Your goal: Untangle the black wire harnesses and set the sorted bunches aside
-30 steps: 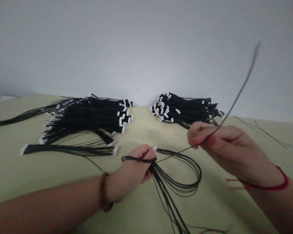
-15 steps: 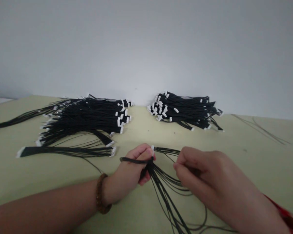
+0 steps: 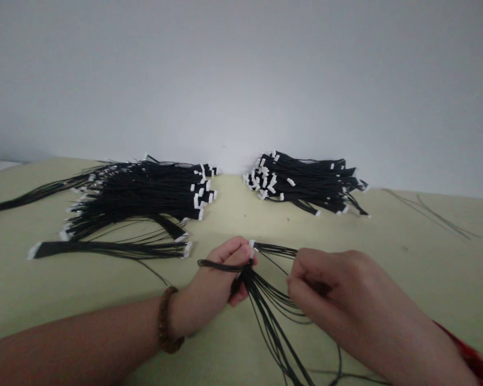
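Our right hand (image 3: 330,289) has come down from its raised position and now pinches thin strands of a loose bundle of black wires (image 3: 268,305), close beside our left hand (image 3: 221,273). The left hand stays clenched round the bundle, a white plastic connector (image 3: 251,249) showing at the fist. A wooden bead bracelet (image 3: 167,319) circles the left wrist. Beyond the hands, two heaps of white-tipped black cables (image 3: 145,193) (image 3: 306,182) lie apart on a pale yellow-green tabletop (image 3: 406,230), before a plain white wall (image 3: 241,80).
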The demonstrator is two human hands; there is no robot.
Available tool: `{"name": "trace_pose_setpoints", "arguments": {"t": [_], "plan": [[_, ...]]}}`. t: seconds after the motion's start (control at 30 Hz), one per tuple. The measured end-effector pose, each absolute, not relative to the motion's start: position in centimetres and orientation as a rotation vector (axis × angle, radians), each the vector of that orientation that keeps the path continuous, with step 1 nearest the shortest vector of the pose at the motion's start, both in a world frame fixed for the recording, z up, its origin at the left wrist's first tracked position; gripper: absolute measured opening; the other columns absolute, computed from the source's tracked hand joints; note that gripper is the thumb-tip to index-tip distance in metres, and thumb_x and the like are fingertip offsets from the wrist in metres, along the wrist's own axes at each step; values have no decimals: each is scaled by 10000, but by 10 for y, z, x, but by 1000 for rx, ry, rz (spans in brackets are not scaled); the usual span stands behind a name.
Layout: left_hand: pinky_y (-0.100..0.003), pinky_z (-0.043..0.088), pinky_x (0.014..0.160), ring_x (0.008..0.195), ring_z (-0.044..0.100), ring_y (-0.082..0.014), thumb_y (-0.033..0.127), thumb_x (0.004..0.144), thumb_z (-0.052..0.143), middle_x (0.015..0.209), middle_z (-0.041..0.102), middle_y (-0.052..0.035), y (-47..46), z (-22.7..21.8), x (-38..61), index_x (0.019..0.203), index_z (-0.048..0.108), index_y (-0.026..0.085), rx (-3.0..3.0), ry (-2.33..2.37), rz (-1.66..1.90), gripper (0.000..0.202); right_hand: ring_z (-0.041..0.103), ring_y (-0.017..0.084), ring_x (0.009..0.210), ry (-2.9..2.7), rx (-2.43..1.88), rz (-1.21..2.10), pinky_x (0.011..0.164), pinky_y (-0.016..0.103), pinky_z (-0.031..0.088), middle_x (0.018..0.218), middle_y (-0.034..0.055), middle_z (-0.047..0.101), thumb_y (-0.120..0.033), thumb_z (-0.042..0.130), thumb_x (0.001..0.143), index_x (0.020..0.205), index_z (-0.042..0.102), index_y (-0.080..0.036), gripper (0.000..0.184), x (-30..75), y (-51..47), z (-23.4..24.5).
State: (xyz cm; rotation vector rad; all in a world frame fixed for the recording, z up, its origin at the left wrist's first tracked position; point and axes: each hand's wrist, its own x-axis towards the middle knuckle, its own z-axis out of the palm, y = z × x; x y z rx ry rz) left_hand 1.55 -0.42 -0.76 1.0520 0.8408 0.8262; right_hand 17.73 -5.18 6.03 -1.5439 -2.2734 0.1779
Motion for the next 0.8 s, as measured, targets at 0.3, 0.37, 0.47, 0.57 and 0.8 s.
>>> {"name": "trace_pose_setpoints", "arguments": {"t": [0.3,0.37,0.47,0.57,0.8], "plan": [[-135,238,324,377,365,-32,479,813,425,544,401,60,-8,-5,14,727,456,172,1272,910,824,321,331,80,400,-2296,-1560,163,407,236,173,454,-45,399,-223,446,767,545,403,-187,229,177,-53,63],[-136,237,328,379,363,-34,480,821,409,531,399,60,-10,-5,14,721,453,168,1359,932,836,331,358,84,408,-2307,-1553,146,415,238,187,476,-48,434,-229,446,778,588,435,-194,193,176,-54,62],[-138,249,340,381,366,-38,479,828,399,498,398,63,-12,-5,13,736,456,166,1446,920,802,332,399,86,422,-2324,-1508,52,439,244,210,523,-43,492,-236,448,812,662,487,-198,160,176,-54,56],[-138,246,343,370,354,-35,474,836,387,475,399,65,-14,-5,13,733,448,161,1490,896,762,334,432,100,449,-2358,-1465,-52,469,259,219,533,-26,497,-220,426,845,648,491,-187,210,175,-50,46],[-124,234,324,371,349,-26,443,829,406,508,369,76,-8,-3,18,707,425,164,1347,982,812,305,482,132,526,-2314,-1444,-403,505,274,266,622,-6,548,-289,419,858,755,542,-205,181,184,-48,55]]}}
